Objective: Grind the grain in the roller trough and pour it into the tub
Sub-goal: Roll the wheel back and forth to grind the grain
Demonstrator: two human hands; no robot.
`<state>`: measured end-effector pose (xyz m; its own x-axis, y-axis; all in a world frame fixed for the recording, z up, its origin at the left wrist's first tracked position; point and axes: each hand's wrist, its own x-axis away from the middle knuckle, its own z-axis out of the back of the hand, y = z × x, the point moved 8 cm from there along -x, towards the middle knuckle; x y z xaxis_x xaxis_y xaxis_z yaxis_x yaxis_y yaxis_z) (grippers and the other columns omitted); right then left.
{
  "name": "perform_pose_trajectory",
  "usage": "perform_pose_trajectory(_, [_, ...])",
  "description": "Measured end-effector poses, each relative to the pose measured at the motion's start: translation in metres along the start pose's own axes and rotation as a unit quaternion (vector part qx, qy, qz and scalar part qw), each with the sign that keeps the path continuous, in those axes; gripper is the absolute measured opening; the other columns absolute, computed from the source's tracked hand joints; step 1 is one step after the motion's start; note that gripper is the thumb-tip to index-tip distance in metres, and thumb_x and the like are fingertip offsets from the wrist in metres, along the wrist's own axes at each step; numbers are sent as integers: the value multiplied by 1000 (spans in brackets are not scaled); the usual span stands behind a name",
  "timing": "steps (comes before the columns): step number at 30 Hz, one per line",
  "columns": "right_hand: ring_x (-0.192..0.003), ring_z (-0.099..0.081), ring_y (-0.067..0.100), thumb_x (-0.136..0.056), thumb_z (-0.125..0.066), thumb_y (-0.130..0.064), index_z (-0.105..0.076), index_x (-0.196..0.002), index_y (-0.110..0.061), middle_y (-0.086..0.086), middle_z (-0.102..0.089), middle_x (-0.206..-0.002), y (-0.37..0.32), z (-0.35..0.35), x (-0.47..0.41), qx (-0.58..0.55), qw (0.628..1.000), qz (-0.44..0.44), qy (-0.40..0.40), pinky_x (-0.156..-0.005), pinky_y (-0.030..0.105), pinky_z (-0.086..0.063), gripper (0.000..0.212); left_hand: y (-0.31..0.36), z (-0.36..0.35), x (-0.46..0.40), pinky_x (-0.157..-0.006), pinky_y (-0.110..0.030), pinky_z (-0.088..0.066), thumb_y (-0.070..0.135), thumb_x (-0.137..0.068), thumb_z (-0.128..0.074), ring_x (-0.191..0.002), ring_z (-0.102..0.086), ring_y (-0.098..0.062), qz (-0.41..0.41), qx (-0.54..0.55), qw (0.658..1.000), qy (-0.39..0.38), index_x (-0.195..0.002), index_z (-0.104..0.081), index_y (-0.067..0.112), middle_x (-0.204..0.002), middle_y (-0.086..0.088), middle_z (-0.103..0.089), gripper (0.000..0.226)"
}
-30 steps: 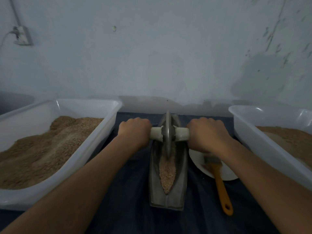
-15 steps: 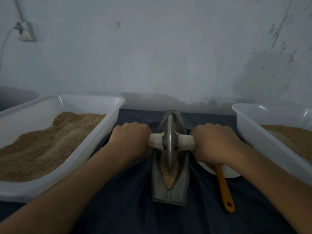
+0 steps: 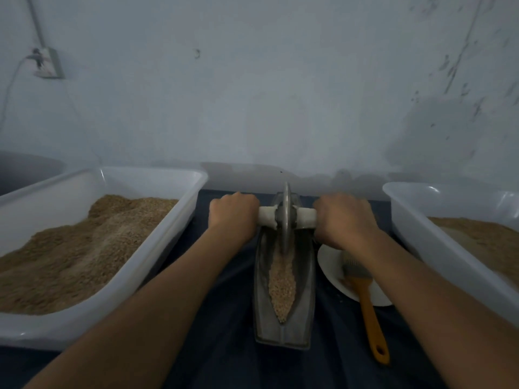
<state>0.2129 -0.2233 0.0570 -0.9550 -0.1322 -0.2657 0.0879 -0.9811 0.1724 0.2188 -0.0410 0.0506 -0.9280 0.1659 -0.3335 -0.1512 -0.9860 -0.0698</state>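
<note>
A grey metal roller trough lies lengthwise on the dark cloth in front of me, with pale grain in its groove. A thin metal wheel on a white crossbar handle stands at the trough's far end. My left hand grips the left end of the handle and my right hand grips the right end. A white tub heaped with brown ground grain stands to the left. A second white tub with ground grain stands to the right.
A white plate lies right of the trough, with an orange-handled brush resting on it and over its near rim. A pale wall with a socket rises behind the table. Dark cloth covers the tabletop.
Both hands have pushed the wheel from the middle of the trough to its far end, uncovering more grain in the near part of the groove.
</note>
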Motion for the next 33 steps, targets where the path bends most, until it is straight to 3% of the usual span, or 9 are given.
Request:
perform_pose_trajectory(8, [-59,-47,9,-72,-68,-41,-57,-79,-31,-9,-53,-72,-11,7,65,17,998,52,-13,-49,27,-26,17,-10,1,56,-82,-43,-56,26,-86,-70,-90,-66,-23,-61,-5,996,-72,-106,-67,30,-96,2,-66,21])
perform_pose_trajectory(12, [-60,-47,9,-73,-68,-41,-51,-74,-31,-9,-54,-72,-10,5,52,7,999,38,-25,-51,28,-26,20,-9,0,47,-72,-39,-48,23,-85,-68,-87,-64,-23,-35,-5,998,-56,-107,-67,26,-86,4,-56,22])
perform_pose_trajectory(17, [-67,-48,19,-74,-71,-42,-64,-95,-30,-5,-51,-75,2,-2,12,-5,1000,-7,22,-64,34,-35,24,1,3,9,-71,-39,-38,20,-90,-63,-97,-65,-28,-5,-12,1000,10,-107,-66,23,-103,-3,-67,17])
perform_pose_trajectory(22, [-71,-44,22,-76,-74,-41,-59,-91,-30,-3,-53,-78,0,0,11,-3,999,-10,42,-66,34,-33,24,2,4,4,-72,-37,-39,19,-92,-62,-95,-66,-27,-10,-17,999,37,-105,-66,24,-100,-2,-68,15])
perform_pose_trajectory(25, [-65,-41,16,-80,-70,-35,-53,-86,-31,-6,-52,-77,-6,6,33,-4,999,18,46,-59,31,-30,19,-1,5,27,-71,-36,-41,25,-92,-63,-93,-65,-24,-25,1,1000,17,-105,-64,25,-100,-1,-66,13])
perform_pose_trajectory(29, [-59,-35,7,-77,-68,-36,-51,-80,-34,-11,-45,-71,-12,13,72,-6,998,54,36,-50,28,-20,18,-5,12,65,-68,-34,-46,28,-88,-66,-80,-61,-17,-47,-11,999,-3,-89,-54,33,-83,8,-56,13])
perform_pose_trajectory(33, [-57,-35,7,-71,-68,-37,-52,-77,-31,-11,-45,-68,-12,14,80,3,997,64,48,-49,28,-19,17,-8,13,78,-66,-34,-43,28,-85,-66,-84,-63,-17,-43,-20,999,-9,-93,-57,36,-85,8,-58,14])
